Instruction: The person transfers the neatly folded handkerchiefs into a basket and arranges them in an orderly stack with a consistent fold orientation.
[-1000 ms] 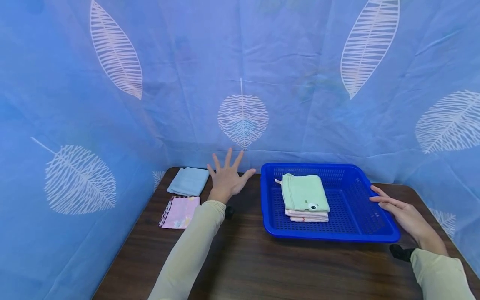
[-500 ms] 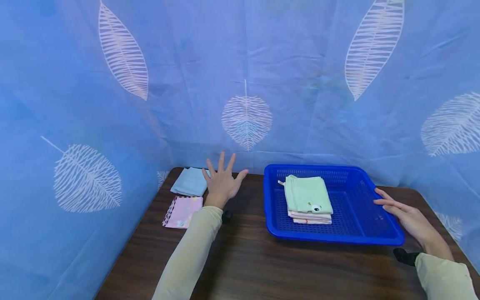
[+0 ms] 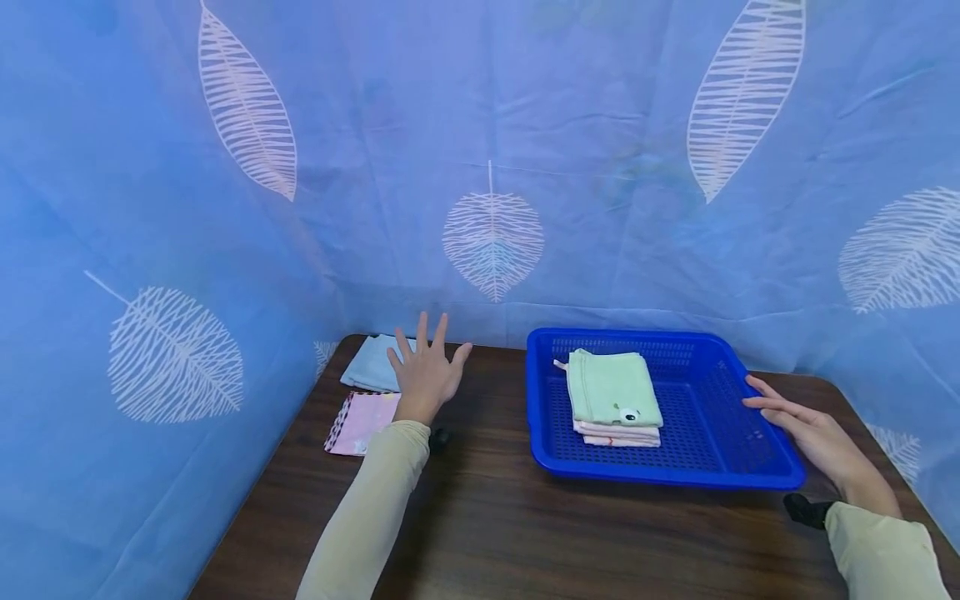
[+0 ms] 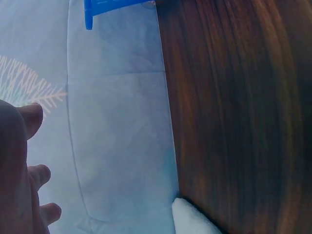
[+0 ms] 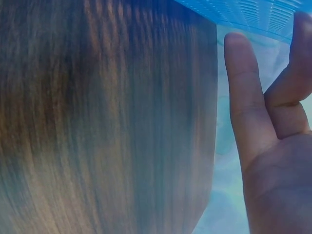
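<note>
The left hand (image 3: 425,379) has its fingers spread wide and holds nothing; it is up over the left side of the table (image 3: 525,533), near the light blue cloth (image 3: 370,364) and the pink cloth (image 3: 367,417). Those two lie folded, blue on the far side and pink on the near side, maybe so they stay neat. The right hand (image 3: 813,437) has loose, mostly straight fingers at the right edge of the blue basket (image 3: 675,477), perhaps to keep it steady. In the basket, a green cloth (image 3: 609,387) sits on top of pale folded layers (image 3: 618,435), likely piled to save room. The green cloth hides most of those layers, so I can't count them. The left hand and arm cover bits of the blue and pink cloths. I can't tell how firmly the right fingers press.
</note>
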`<state>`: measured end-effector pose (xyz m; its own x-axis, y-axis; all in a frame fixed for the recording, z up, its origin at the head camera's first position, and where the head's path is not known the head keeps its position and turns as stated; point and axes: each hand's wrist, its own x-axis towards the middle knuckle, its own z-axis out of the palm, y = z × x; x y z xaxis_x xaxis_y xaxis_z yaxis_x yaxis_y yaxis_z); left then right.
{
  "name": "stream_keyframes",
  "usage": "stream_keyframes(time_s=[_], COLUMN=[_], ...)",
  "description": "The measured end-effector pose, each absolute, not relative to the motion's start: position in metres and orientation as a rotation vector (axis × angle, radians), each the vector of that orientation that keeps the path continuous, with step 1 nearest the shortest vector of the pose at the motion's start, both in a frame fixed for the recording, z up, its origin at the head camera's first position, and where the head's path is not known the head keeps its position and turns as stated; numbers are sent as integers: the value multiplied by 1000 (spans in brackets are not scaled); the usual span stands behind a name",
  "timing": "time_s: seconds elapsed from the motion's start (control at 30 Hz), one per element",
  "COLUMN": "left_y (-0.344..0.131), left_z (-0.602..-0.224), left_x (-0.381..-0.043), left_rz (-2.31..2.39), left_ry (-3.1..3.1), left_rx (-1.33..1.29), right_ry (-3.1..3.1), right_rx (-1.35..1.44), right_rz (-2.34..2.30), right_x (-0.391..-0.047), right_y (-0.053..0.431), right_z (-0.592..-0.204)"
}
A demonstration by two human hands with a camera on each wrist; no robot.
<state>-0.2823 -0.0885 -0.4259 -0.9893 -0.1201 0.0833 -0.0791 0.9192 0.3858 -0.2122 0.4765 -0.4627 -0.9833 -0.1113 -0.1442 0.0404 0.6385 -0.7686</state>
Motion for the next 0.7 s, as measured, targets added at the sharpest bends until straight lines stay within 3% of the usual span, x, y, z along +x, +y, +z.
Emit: stream_keyframes(time_s=[0.7], left_y=[-154], left_z=[-446], left_x=[-262], left_rz=[-668], left_ry=[-2980], left_rx=[329], right_ry=[2711], right_rx=[-37], right_rz=[-1239], right_x=[-212], right_y=[475], right_z=[-461])
